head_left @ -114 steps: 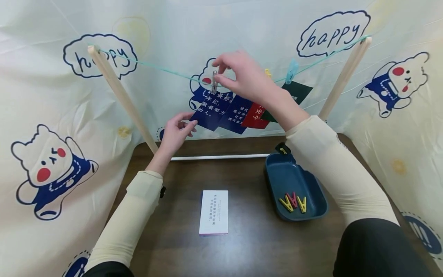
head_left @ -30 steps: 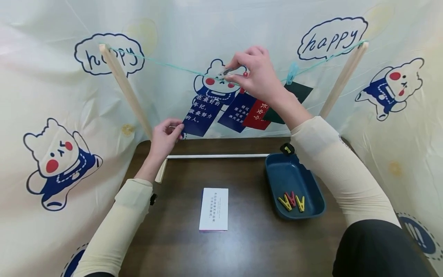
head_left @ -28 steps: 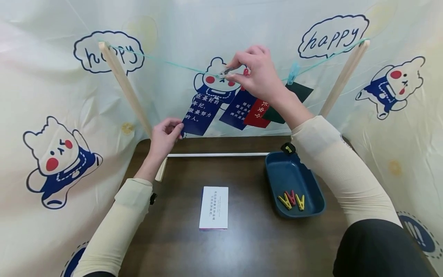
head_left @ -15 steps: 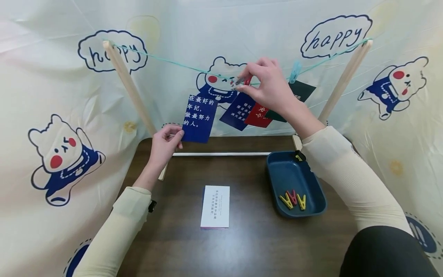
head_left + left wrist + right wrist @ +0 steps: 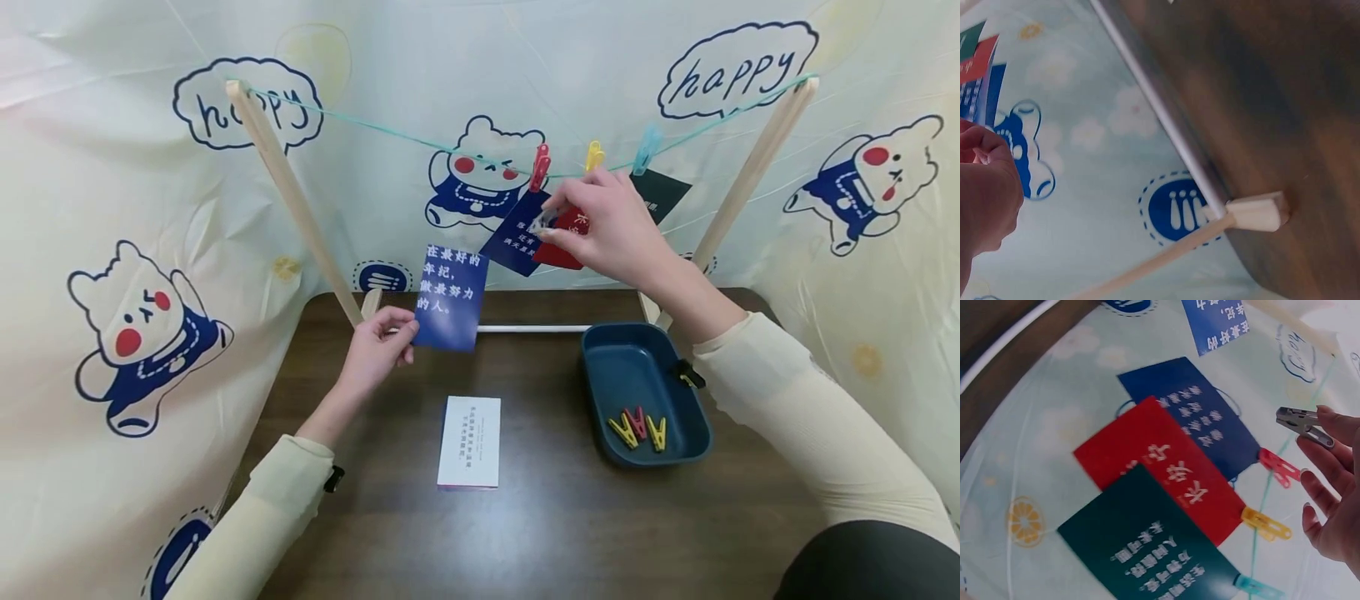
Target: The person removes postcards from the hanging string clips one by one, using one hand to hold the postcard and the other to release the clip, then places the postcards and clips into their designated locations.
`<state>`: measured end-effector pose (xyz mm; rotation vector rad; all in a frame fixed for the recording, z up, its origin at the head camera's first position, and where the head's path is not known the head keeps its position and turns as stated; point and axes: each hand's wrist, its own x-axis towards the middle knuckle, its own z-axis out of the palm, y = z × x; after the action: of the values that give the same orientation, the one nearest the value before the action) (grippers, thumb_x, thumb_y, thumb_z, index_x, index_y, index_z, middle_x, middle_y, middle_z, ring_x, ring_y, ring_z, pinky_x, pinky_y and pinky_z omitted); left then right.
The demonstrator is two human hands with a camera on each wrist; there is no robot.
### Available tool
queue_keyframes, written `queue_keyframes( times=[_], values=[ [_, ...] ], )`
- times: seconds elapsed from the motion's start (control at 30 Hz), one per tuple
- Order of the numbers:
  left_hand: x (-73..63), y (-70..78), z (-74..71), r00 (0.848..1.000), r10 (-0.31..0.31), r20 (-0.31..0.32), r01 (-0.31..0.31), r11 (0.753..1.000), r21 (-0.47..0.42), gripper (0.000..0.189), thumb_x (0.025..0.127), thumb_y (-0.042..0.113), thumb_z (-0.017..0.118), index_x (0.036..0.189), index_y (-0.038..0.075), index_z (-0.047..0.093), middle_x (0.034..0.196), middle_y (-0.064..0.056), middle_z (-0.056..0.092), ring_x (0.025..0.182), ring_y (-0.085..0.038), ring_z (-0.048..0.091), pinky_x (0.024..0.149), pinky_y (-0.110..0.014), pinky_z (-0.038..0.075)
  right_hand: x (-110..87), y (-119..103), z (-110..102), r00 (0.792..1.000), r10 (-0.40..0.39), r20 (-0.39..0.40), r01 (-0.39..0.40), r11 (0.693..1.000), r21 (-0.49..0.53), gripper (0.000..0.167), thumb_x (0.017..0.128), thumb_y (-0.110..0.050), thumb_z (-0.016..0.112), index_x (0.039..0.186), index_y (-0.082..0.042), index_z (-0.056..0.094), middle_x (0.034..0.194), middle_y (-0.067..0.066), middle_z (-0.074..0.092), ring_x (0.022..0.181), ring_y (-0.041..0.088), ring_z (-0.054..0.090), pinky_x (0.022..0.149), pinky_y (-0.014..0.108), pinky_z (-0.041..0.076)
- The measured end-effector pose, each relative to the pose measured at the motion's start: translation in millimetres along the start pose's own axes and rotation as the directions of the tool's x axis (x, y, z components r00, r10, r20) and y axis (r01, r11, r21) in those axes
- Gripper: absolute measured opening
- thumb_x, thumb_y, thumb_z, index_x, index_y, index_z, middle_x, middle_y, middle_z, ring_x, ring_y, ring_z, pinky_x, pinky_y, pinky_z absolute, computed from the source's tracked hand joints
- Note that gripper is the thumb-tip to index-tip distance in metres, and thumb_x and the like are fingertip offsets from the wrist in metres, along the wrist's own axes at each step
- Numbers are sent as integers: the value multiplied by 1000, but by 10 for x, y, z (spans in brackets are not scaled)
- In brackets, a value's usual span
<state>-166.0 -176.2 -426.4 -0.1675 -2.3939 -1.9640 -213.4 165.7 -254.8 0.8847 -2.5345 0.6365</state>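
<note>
My left hand [image 5: 382, 343] pinches the lower left edge of a blue card [image 5: 450, 297] with white writing, below the green line [image 5: 397, 134]. Between thumb and fingers of my right hand [image 5: 611, 218] is a small silver clothespin [image 5: 1305, 423], off the line in the right wrist view. Beyond that hand, three cards hang from the line. A red clothespin [image 5: 540, 167] holds another blue card [image 5: 504, 237]. The yellow clothespin [image 5: 1266, 524] holds a red card [image 5: 1147, 447], and the light blue clothespin [image 5: 647, 151] a dark green card [image 5: 1141, 531].
Two wooden posts [image 5: 296, 204] carry the line, with a white rod [image 5: 536, 328] low between them. A dark blue tray [image 5: 624, 358] with several yellow and red clothespins [image 5: 637, 423] stands at the right. A white-topped card stack [image 5: 469, 442] lies mid-table.
The blue card in my left hand has come down from the line, toward me. My right hand has moved right and down, taking the silver clothespin off the line.
</note>
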Motion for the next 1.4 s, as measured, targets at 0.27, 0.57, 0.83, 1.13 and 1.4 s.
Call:
queue_keyframes(
  times=[0.27,0.57,0.83,1.13,1.4],
  values=[
    [-206,-180,162,982,-81,168,63,992,108,15,103,7,63,112,-5,64,84,-20,66,56,-18,62,52,-29,52,-258,194,119,993,65,99,-61,997,-35,33,88,-25,85,111,-7,72,111,12,73,114,29,54,97,50,41],
    [-331,-277,182,932,-232,279,166,956,242,13,103,7,64,110,-4,66,81,-20,69,57,-26,64,52,-27,53,-638,466,335,969,69,239,-59,997,-49,29,88,-24,85,110,-9,72,110,10,75,110,29,56,96,51,44],
    [-377,-363,216,896,-305,323,212,932,294,9,100,4,62,104,-3,66,75,-15,68,54,-19,62,52,-27,52,-979,680,482,927,144,346,-132,990,-58,28,90,-24,82,112,-10,72,110,11,74,110,31,57,97,56,45],
    [-462,-513,288,816,-389,428,252,905,343,6,98,3,60,94,-1,62,68,-9,67,49,-11,62,49,-26,55,-1314,906,665,885,141,445,-120,990,-75,24,88,-22,85,105,-11,73,96,5,75,89,23,59,78,42,51],
    [-541,-604,331,778,-473,413,299,858,418,15,101,7,62,87,0,63,64,-10,66,48,-12,65,47,-22,52,-1572,1051,791,829,194,525,-174,981,-88,22,92,-24,81,106,-11,71,95,5,72,85,21,56,71,36,50]
  ],
)
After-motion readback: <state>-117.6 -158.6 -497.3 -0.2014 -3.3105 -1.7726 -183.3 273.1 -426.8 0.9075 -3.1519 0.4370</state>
